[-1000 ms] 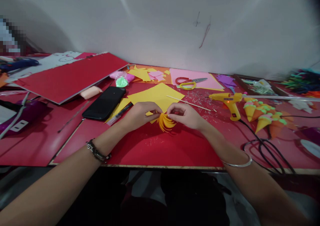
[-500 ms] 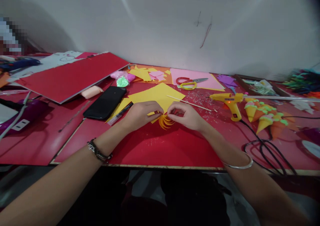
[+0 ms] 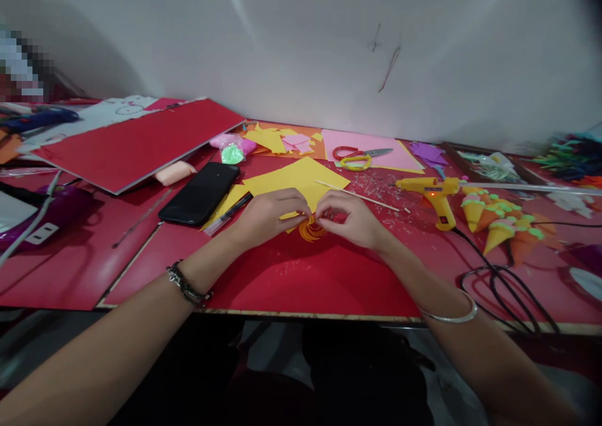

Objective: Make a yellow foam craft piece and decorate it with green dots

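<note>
Between my two hands is a yellow-orange fringe of thin curled paper strips (image 3: 311,231), hanging over a red sheet (image 3: 301,282). My left hand (image 3: 277,216) pinches its upper end from the left. From the right, my right hand (image 3: 350,219) pinches the same end, its fingertips nearly touching the left ones. What exactly lies between the fingertips is hidden. Just beyond the hands are a yellow paper sheet (image 3: 301,175) and a thin pale stick (image 3: 360,196). A pen (image 3: 229,214) lies beside my left wrist.
A black phone (image 3: 200,194) and a red board (image 3: 136,140) lie to the left. Scissors (image 3: 360,156) rest on pink paper at the back. Rightward are a yellow glue gun (image 3: 435,199) with a looped black cable (image 3: 493,282) and several small paper cones (image 3: 498,228).
The strips hang in a tighter curl than before, bunched closer to my fingertips. Both hands keep their pinch in nearly the same place.
</note>
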The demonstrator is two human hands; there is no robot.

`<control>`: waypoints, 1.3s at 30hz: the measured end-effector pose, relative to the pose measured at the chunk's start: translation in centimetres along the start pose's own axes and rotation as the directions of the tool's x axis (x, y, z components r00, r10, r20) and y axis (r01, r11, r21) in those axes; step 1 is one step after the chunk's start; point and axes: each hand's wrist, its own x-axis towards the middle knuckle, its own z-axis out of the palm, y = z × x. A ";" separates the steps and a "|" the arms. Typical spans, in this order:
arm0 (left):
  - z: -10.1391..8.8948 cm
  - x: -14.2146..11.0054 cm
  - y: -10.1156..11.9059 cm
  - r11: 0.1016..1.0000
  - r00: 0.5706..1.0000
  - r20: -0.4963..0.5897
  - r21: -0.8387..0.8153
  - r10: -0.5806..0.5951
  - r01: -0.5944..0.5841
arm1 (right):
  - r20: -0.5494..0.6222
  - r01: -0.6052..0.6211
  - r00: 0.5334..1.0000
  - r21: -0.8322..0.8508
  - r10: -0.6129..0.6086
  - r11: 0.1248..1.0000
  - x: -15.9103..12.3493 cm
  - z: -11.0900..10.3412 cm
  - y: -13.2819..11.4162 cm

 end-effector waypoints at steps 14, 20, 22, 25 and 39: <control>-0.1 0.3 0.1 0.998 0.985 -0.159 -0.028 0.059 -0.064 | -0.054 -0.010 0.998 0.046 0.013 0.999 0.0 -0.1 0.2; -0.2 0.4 0.2 0.995 0.986 -0.150 -0.054 0.070 -0.079 | -0.040 -0.020 0.999 0.056 0.022 0.998 0.0 0.0 0.1; -0.2 0.3 0.2 0.995 0.987 -0.145 -0.065 0.064 -0.074 | -0.042 -0.028 0.999 0.060 0.031 0.998 0.0 0.0 0.2; -0.2 0.3 0.3 0.994 0.988 -0.142 -0.083 0.056 -0.068 | -0.030 -0.041 0.999 0.070 0.043 0.997 0.0 0.0 0.2; -0.2 0.3 0.5 0.990 0.992 -0.129 -0.137 0.017 -0.035 | 0.026 -0.081 0.997 0.072 0.079 0.994 -0.1 0.0 0.2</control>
